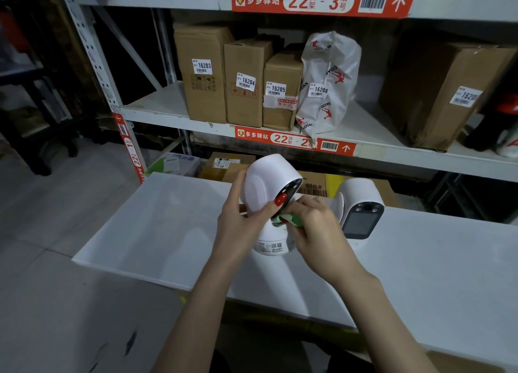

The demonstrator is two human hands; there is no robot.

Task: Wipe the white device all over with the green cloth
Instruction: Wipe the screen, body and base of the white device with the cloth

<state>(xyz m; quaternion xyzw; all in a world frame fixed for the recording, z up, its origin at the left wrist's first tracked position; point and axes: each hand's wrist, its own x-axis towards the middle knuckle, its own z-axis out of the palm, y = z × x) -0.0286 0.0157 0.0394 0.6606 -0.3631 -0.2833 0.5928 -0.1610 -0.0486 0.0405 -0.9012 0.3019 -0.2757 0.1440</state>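
White table (pixel 157 218) lay below; left hand (pixel 238 218) gripped the white device (pixel 269 182), right hand (pixel 314 224) bunched the green cloth (pixel 283 220), seemingly; tilted device risked slipping.

My device (pixel 269 182) is white with a black face. My cloth (pixel 283 220) is green. My thumbnail (pixel 280 199) is red.

Both bare forearms reach forward and upward from the bottom edge and come together near the middle. The left hand (pixel 238 218) is raised, its palm turned to the right, and its fingers curl around the device (pixel 269 187); the thumb with a red nail lies across the front. The right hand (pixel 314 227) sits just beside it, a little lower, back upward, fingers curled tightly and pinching the cloth (pixel 286 220).
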